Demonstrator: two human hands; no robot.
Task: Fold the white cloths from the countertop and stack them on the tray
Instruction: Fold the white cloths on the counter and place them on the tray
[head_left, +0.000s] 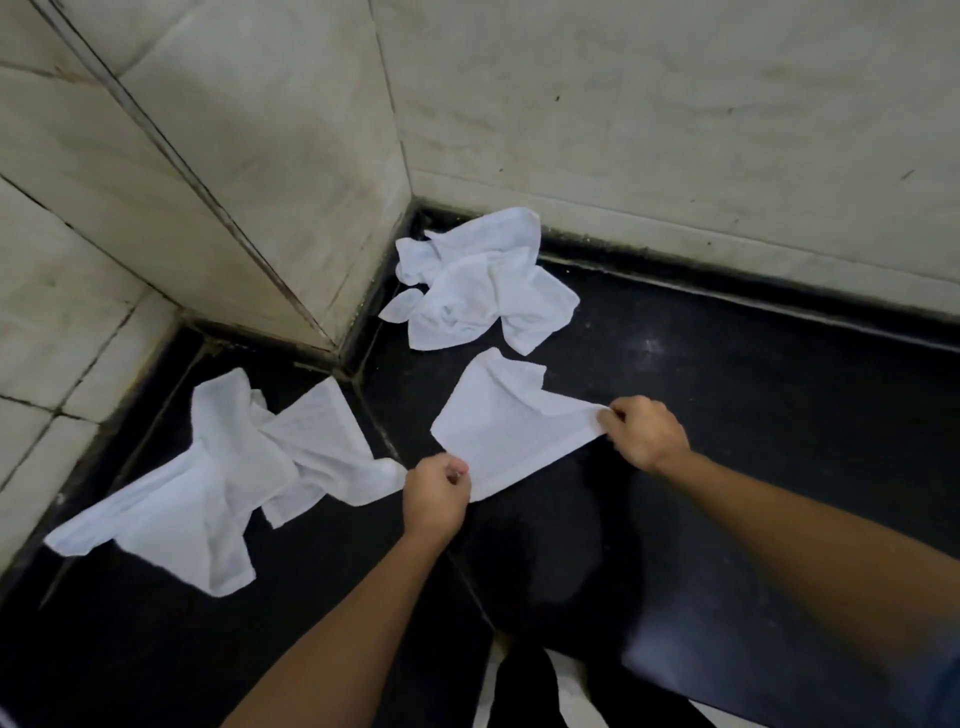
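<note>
A white cloth (498, 421) lies spread on the black countertop (727, 395) in the middle of the view. My left hand (435, 493) pinches its near left corner. My right hand (644, 431) pinches its near right corner, and the near edge is stretched between the two hands. A crumpled pile of white cloths (478, 280) sits behind it in the wall corner. More rumpled white cloths (223, 467) lie to the left. No tray is in view.
Pale tiled walls (623, 104) close off the counter at the back and left, with a jutting wall corner (332, 291) between the two cloth piles. The counter's front edge (665, 686) runs along the bottom right.
</note>
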